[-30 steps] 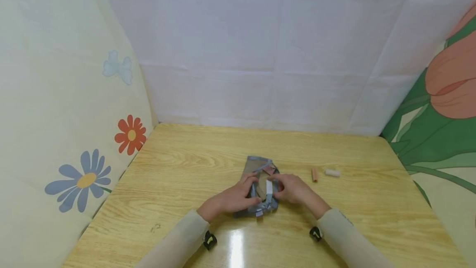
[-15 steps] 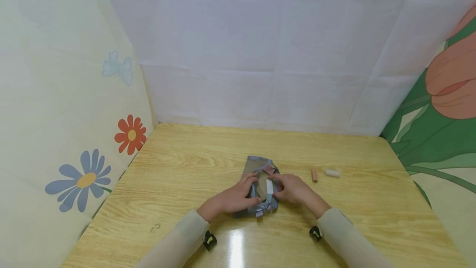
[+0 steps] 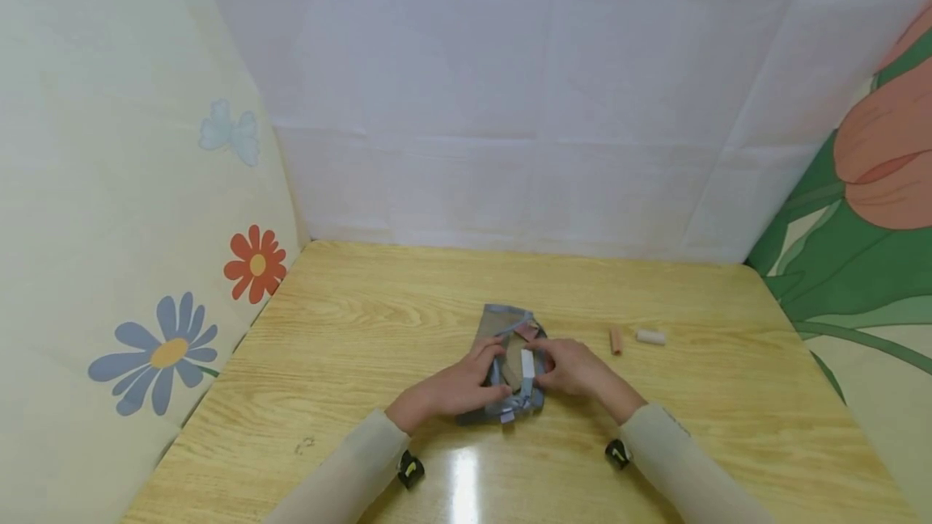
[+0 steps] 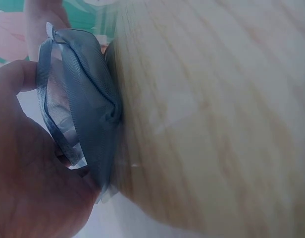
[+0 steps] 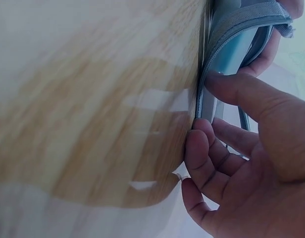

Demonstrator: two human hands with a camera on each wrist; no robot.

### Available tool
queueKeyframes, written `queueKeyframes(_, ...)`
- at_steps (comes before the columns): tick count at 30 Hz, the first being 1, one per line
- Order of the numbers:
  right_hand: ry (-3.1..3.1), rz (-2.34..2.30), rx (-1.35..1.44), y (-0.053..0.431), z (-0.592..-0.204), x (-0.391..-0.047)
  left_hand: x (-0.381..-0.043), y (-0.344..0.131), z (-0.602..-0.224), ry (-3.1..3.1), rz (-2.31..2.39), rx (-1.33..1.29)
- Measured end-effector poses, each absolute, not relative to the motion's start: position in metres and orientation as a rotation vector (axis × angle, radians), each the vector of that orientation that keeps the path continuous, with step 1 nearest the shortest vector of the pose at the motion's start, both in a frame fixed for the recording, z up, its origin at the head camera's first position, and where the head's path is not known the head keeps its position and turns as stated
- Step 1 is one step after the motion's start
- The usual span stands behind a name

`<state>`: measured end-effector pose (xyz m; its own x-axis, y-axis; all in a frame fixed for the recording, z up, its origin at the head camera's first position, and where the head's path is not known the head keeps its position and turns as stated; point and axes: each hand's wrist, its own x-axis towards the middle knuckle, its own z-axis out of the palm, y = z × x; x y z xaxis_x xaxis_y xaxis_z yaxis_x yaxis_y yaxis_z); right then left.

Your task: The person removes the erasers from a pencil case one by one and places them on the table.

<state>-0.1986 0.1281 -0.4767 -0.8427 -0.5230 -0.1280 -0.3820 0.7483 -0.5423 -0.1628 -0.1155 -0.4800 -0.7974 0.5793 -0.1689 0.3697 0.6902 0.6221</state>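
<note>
A grey mesh zip pouch (image 3: 498, 323) with blue trim lies on the wooden table, its zipped opening apart. Inside the opening sits a small white bar (image 3: 527, 364) with a bluish lower end; its kind is unclear. My left hand (image 3: 460, 385) holds the left rim, fingers over the mesh and thumb near the lower edge. From the other side, my right hand (image 3: 574, 369) pinches the zip edge beside the bar. The right wrist view shows thumb (image 5: 231, 91) and curled fingers on that edge, with a teal and white surface inside the pouch.
To the right of the pouch lie a short orange-brown stick (image 3: 616, 341) and a short pale cylinder (image 3: 650, 337). The table (image 3: 349, 306) meets a white cloth backdrop (image 3: 437, 103) behind and flower-printed sheets at both sides.
</note>
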Motion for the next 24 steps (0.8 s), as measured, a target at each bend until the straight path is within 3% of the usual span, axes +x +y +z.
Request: queueKeyframes(24,2.687,-0.794,-0.726,0.1283,-0.4797,-0.1969,-0.1631,-0.115,-0.4805,2.548,0.833,0.753)
